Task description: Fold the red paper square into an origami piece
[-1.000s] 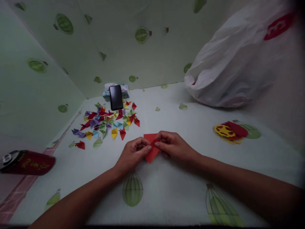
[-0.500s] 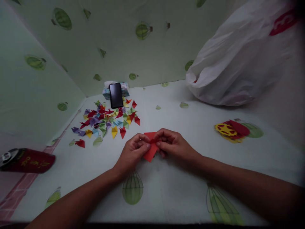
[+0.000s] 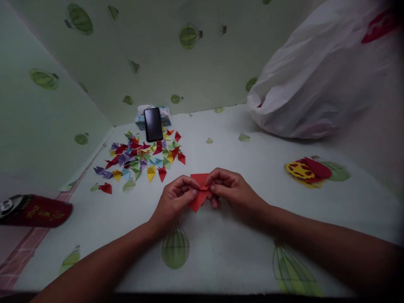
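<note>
A small sheet of red paper (image 3: 198, 201) sits between my two hands at the middle of the table (image 3: 221, 261). My left hand (image 3: 173, 202) pinches its left side with curled fingers. My right hand (image 3: 232, 191) pinches its right side, fingertips almost touching the left ones. The paper's upper part shows behind my fingers and a pointed corner hangs below them. Both hands hover just above the balloon-patterned tablecloth.
A pile of several small folded paper triangles in mixed colours (image 3: 142, 158) lies at the back left. A black phone (image 3: 153, 123) leans on a tissue box behind it. A white plastic bag (image 3: 315, 80) fills the back right. Red and yellow papers (image 3: 307, 170) lie right. A red can (image 3: 34, 210) lies left.
My fingertips have drawn closer together on the red paper, creasing it at the middle. The view has tilted slightly; nothing else has moved.
</note>
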The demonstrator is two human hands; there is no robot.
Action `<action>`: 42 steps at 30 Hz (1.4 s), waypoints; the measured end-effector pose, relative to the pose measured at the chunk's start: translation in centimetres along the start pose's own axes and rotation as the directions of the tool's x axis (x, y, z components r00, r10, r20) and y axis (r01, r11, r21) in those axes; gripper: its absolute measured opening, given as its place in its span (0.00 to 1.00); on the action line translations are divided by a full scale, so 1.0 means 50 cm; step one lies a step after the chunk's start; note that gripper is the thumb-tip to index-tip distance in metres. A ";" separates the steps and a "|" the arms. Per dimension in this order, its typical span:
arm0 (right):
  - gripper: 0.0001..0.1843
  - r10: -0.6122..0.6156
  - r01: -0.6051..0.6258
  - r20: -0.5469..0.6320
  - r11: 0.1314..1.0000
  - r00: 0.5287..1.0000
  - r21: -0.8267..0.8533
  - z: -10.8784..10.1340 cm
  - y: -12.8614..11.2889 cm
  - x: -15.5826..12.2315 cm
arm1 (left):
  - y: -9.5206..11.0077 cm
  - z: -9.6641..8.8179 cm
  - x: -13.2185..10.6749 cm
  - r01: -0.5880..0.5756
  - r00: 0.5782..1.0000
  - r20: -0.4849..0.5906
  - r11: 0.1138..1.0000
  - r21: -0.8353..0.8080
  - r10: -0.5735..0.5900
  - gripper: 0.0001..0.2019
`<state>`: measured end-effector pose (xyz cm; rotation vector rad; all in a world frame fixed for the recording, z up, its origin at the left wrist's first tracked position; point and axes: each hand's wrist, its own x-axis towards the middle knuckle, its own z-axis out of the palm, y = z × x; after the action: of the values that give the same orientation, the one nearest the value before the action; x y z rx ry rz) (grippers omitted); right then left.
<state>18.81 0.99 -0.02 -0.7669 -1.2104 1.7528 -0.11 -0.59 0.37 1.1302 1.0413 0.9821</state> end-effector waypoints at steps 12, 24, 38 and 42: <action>0.01 -0.025 0.025 -0.004 1.000 1.000 0.003 0.001 -0.008 -0.004 | -0.004 -0.008 0.002 -0.022 1.000 0.006 0.999 -0.027 0.023 0.03; 0.03 -0.074 0.077 0.020 0.961 0.997 -0.264 -0.003 -0.010 -0.004 | 0.006 0.000 0.003 0.050 0.999 0.007 0.998 -0.041 -0.050 0.09; 0.07 0.000 0.000 0.007 0.999 1.000 -0.050 -0.008 -0.003 0.001 | 0.009 0.002 0.005 -0.063 0.998 -0.025 0.998 0.017 0.064 0.08; 0.16 0.080 -0.079 0.002 0.988 0.997 -0.130 -0.006 -0.007 0.001 | 0.012 0.003 0.001 -0.101 0.994 -0.030 0.989 0.105 0.105 0.08</action>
<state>19.15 1.20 0.22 -0.8966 -1.3247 1.7551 0.00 -0.49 1.00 1.2664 1.0811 1.0422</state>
